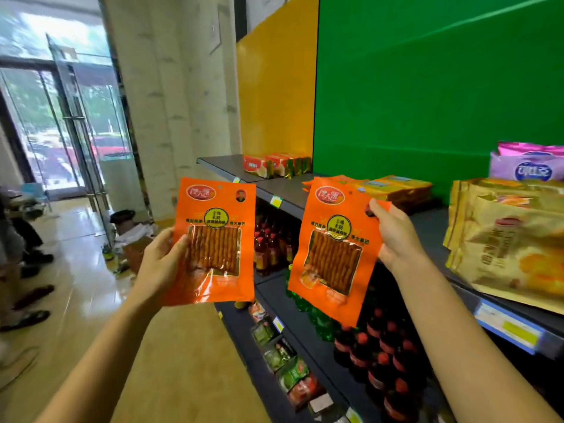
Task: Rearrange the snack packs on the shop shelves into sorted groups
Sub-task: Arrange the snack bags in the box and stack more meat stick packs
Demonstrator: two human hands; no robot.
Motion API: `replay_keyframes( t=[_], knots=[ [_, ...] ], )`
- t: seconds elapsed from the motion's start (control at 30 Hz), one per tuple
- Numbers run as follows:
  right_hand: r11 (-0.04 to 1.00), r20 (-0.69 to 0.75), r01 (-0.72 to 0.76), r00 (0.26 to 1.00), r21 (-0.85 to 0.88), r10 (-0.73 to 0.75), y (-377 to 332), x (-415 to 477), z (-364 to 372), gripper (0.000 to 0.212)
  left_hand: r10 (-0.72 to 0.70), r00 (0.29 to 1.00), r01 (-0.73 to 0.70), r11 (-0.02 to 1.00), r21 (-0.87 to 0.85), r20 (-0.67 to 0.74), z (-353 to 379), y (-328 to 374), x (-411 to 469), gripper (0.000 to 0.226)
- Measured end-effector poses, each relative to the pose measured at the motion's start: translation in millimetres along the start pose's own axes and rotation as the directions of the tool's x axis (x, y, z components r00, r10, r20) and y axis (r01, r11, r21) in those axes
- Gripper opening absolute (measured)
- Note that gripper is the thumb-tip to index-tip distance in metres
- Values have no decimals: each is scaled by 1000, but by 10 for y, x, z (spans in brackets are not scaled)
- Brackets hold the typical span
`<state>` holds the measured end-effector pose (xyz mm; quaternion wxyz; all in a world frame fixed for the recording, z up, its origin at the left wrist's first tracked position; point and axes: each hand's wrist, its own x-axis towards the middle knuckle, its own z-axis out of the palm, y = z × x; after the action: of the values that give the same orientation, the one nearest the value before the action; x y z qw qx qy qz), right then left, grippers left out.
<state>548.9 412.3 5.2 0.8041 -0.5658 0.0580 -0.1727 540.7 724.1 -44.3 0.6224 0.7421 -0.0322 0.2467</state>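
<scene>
I hold two matching orange snack packs upright in the air, in front of the shelves. My left hand [163,262] grips the left orange pack [216,209] by its left edge. My right hand [393,236] pinches the right orange pack [329,251] at its upper right corner, and that pack tilts slightly. Both packs show a clear window with reddish-brown sticks. Behind the right pack, a stack of similar orange and yellow packs [403,187] lies on the top shelf [287,187].
Gold snack bags [512,242] and a purple pack [528,169] sit at the right of the top shelf; red boxes [274,164] at its far end. Lower shelves hold dark bottles [384,361] and small packets [283,361]. A person's legs [21,257] stand at the left near a cardboard box [134,248].
</scene>
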Motion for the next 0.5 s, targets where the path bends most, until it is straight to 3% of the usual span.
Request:
replay_keyframes(
  t=[0.23,0.5],
  knots=[
    [998,-7,47,999,-34,-47,193,938,588,18,2,998,-2,1000,-3,65,163,-424,1055,17],
    [990,-71,129,988,-64,-134,15,2389,1022,23,43,985,-26,995,-99,167,819,-640,2362,14]
  ],
)
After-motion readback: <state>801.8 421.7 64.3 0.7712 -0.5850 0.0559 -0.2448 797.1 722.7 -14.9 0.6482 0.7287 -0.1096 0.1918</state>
